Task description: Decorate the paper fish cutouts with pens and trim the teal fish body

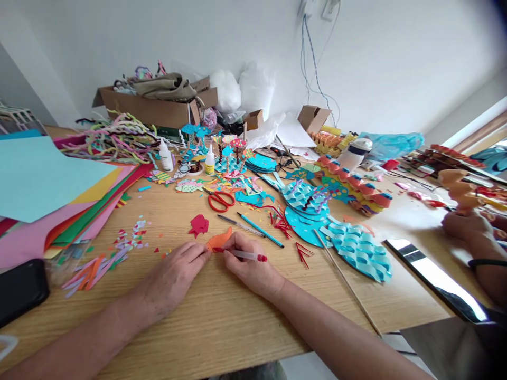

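Note:
An orange paper cutout (219,240) lies on the wooden table (190,327) in front of me. My left hand (180,272) rests beside it, its fingers together and pressing on the cutout's left end. A red pen with a pale barrel (247,255) is gripped by my right hand (251,266), its tip at the orange paper. Just beyond lies a red paper cutout (198,225). Red-handled scissors (221,201), a blue pen (261,230) and a dark-tipped pen (241,225) lie farther back.
Coloured paper sheets (47,179) and a black phone (21,290) are at left, near paper scraps. Blue paper fish (358,250), a wooden stick (348,285) and another phone (435,279) lie right. Another person's hands (467,227) hold an orange piece at far right.

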Motion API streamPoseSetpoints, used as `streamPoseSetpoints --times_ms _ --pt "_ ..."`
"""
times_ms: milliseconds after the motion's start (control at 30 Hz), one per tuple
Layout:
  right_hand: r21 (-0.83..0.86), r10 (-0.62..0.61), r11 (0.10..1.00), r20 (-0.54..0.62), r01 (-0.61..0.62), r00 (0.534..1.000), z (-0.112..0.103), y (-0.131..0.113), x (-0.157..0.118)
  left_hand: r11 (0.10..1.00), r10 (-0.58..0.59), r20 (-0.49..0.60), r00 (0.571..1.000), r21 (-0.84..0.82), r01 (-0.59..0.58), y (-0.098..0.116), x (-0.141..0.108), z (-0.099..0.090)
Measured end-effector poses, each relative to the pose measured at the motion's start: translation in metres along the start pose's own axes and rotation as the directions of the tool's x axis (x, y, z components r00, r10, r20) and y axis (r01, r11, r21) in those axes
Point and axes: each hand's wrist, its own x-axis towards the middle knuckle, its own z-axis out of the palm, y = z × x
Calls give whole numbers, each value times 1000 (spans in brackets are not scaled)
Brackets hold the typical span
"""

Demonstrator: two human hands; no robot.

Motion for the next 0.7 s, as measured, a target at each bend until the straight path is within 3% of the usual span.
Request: streamPoseSetpoints --times_ms 700 --pt "-34 -38 999 -21 37 999 -4 -1 0 999 14 -1 1000 44 -14 -3 -3 3"
